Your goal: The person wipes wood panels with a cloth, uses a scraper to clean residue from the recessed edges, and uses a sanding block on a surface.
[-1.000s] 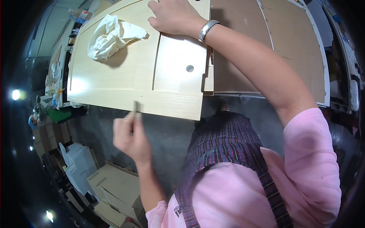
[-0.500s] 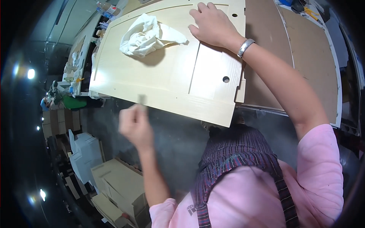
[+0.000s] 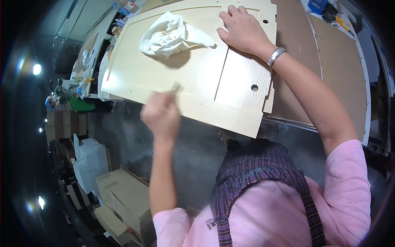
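Note:
A cream-coloured wooden panel (image 3: 193, 78) with grooves and round holes lies in front of me. My right hand (image 3: 245, 31) rests on its far right part, fingers bent and apart, with a silver bracelet on the wrist. My left hand (image 3: 161, 113), smeared by motion, is closed at the panel's near edge. From its fingers pokes a small grey-brown piece (image 3: 177, 87), too blurred to name, over the panel's surface. A crumpled white cloth (image 3: 166, 37) lies on the panel, left of my right hand.
Brown boards (image 3: 339, 70) lie on the bench to the right. Beyond them are a blue container (image 3: 317, 5) and a yellow-handled tool (image 3: 342, 22). Cardboard boxes (image 3: 123, 197) and a pale blue bin (image 3: 91, 162) stand lower left. Another person (image 3: 50, 103) is far left.
My left hand has moved up and to the right, bringing the small piece over the panel. My right hand keeps its place on the panel. The whole view has shifted slightly.

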Tool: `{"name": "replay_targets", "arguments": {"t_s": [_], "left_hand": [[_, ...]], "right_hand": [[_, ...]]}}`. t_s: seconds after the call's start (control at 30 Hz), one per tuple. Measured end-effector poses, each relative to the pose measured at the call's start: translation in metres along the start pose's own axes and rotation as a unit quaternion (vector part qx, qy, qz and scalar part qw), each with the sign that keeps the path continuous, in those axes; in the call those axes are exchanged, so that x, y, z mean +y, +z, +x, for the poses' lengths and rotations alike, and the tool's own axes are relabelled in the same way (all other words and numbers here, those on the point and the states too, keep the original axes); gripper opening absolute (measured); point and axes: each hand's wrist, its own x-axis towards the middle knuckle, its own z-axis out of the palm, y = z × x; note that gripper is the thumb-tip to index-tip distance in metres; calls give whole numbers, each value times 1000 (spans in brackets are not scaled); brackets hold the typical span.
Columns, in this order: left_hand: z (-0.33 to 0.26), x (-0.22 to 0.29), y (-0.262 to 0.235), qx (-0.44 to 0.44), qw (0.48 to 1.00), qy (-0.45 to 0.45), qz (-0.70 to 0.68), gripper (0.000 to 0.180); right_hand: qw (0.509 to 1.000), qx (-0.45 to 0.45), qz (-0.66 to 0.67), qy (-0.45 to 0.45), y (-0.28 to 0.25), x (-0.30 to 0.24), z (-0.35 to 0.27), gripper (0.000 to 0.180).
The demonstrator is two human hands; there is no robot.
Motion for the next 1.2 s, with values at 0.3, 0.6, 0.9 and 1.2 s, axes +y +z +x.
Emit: {"name": "replay_targets", "arguments": {"t_s": [0.3,0.6,0.9,1.2], "left_hand": [[-10,82,-22,-67,979,126,-146,10],[-43,129,-12,-58,964,156,-205,13],[12,61,8,-28,990,89,-110,10],[-2,64,3,-28,989,87,-114,10]], "right_hand": [[1000,17,18,4,0,4,0,36],[999,34,31,-6,-1,1,-2,34],[998,40,39,-12,3,-1,1,33],[999,12,45,2,0,-2,-1,33]]}}
